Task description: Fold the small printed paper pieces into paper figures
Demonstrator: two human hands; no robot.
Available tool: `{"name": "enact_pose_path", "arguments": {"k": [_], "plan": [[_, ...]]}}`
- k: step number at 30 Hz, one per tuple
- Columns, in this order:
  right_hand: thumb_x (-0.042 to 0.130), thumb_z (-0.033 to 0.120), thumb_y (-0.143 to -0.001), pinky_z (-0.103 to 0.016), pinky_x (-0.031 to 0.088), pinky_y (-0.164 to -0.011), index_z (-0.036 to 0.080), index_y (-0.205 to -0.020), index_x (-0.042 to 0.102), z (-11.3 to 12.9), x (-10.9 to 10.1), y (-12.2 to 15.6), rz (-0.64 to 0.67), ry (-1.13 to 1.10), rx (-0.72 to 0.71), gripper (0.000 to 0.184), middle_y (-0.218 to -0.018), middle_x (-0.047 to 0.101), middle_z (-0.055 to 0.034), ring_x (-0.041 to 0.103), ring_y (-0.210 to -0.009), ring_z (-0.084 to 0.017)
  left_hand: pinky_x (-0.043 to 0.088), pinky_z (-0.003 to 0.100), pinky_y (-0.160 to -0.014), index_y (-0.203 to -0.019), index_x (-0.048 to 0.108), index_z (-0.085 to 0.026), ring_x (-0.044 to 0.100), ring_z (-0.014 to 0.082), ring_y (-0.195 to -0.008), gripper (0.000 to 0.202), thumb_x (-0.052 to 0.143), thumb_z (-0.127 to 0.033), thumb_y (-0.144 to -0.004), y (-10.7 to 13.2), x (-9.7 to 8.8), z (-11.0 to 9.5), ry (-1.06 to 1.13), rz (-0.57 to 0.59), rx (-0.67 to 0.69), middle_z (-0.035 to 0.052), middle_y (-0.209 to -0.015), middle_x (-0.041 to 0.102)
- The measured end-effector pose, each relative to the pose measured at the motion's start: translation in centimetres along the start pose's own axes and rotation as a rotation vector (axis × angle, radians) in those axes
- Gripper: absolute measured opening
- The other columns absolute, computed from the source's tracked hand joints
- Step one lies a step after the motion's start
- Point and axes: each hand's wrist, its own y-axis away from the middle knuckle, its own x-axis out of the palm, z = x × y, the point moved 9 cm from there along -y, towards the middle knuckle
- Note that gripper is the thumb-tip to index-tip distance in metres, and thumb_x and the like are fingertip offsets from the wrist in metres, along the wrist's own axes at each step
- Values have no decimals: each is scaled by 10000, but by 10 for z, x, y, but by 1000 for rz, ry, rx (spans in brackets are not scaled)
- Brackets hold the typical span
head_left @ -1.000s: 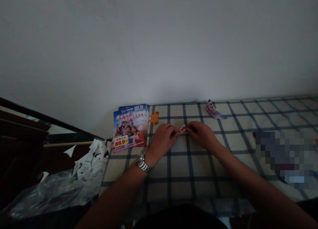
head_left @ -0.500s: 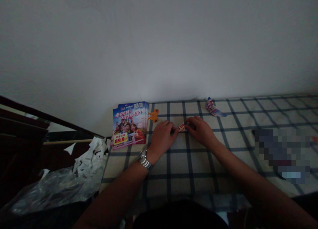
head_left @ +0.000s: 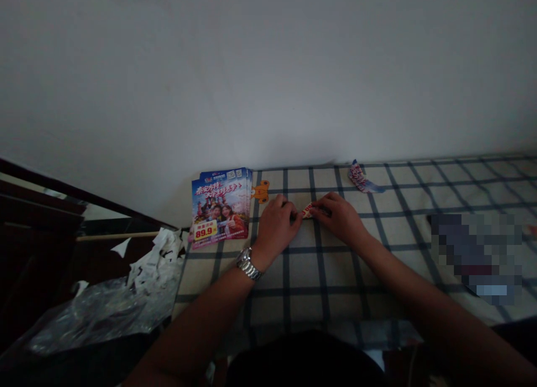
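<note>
Paper flyers [head_left: 220, 207] lie stacked at the far edge of the checked tablecloth [head_left: 302, 275]. Further right, the left hand [head_left: 277, 225] and right hand [head_left: 339, 219] meet, their fingertips [head_left: 299, 216] closed on either end of a small printed paper strip [head_left: 308, 211]. Its long axis runs nearly side to side, tilting up rightward. Neither hand sits clearly nearer; the right fingers [head_left: 318, 208] cover its right end.

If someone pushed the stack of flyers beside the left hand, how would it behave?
The stack of flyers would probably slide and fan: its right edges sit staggered, and the glossy-looking sheets may slip. Each looks thin, so likely floppy alone.
</note>
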Motion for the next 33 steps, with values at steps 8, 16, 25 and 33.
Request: {"name": "enact_pose_path", "arguments": {"k": [8,16,25,33], "plan": [[709,336,-950,-341,531,-777,223,-1178,729,-1,0,-2,18,62,17,255,-1028,689,-74,683,-880,-229,511,394,-835,-854,649,-182,579,234,-954,184,695,-317,-970,-1,2,0,-7,17,-6,71,-1004,576],[660,346,-977,-394,551,-877,192,-1249,729,-2,6,-2,40,62,9,320,-1128,668,-114,690,-981,-277,493,394,-862,-853,647,-191,577,238,-971,173,707,-312,-960,-1,2,0,0,15,-16,66,-1008,584],[712,291,-922,-459,538,-956,175,-1170,702,-4,7,-5,14,41,-47,273,-1107,674,-132,662,-1053,-318,489,397,-849,-863,645,-188,578,244,-964,163,702,-307,-958,-1,2,0,23,-3,-7,71,-1012,586],[691,287,-926,-418,523,-867,198,-1119,639,2,4,-2,8,4,-43,219,-1021,696,-101,655,-952,-286,487,399,-853,-868,639,-197,580,246,-976,139,709,-286,-948,0,3,2,61,-12,-15,71,-1020,585]]}}
